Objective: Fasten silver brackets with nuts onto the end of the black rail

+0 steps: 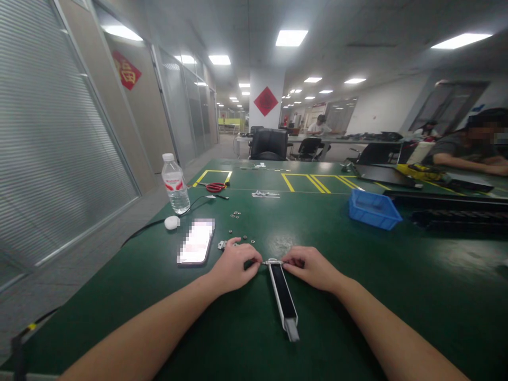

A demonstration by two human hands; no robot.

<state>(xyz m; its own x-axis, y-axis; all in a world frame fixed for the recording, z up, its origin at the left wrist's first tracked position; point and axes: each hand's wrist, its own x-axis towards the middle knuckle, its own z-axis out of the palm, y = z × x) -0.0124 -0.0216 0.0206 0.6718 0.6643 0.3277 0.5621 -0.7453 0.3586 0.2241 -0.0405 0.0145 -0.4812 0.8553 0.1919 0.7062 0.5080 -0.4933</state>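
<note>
A long, narrow bar with a white frame, a black inset face and a grey tab at its near end (pixel 283 291) lies on the green table (pixel 341 333), pointing towards me. At its far end, my left hand (pixel 235 267) pinches a small thin piece against the left corner; the fingertips hide what it is. My right hand (pixel 311 269) has its fingers closed on the right corner of that same end. Just behind my left hand sits a small metal part (pixel 221 245), with several tiny nuts or rings (pixel 245 237) scattered beyond.
Left of my hands lie a phone (pixel 197 242) and a white rounded case (pixel 171 223), near a water bottle (pixel 175 185). Red-handled scissors (pixel 216 187) rest farther back. A blue bin (pixel 373 209) stands right, near black equipment (pixel 456 217). Another person (pixel 468 143) sits far right.
</note>
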